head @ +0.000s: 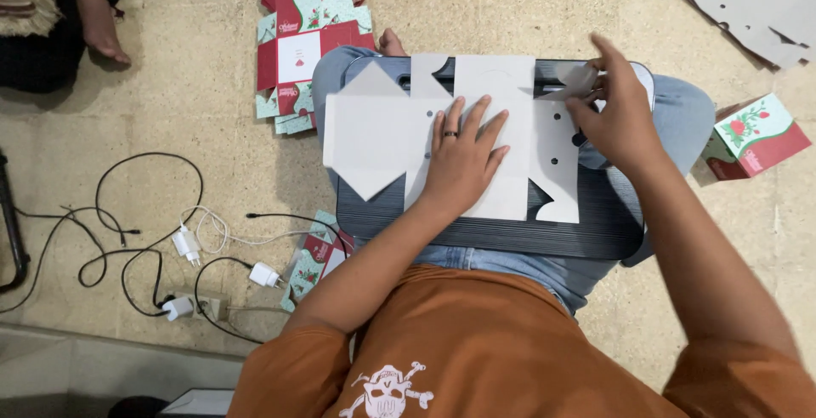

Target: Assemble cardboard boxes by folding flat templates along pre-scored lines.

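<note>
Here, the flat cardboard cutout (501, 129) lies on the black lap tray (510, 231). Left hand (463, 159) presses it, fingers spread; right hand (616, 112) pinches one flap. Light, likely creases easily; grip at edges.

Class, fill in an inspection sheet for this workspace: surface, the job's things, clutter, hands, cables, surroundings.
Surface: black ribbed lap tray resting across the seated person's legs.
Job's things: flat grey die-cut carton blank, unfolded, lying plain side up on the tray.
Clutter: stack of red-and-green printed flat cartons; one assembled box; grey blanks in the corner.
Hands: left hand pressed flat on the blank; right hand pinching a flap at its edge.
Cables: black and white leads with chargers on the floor.
Surroundings: beige tiled floor; another person's bare foot.
</note>
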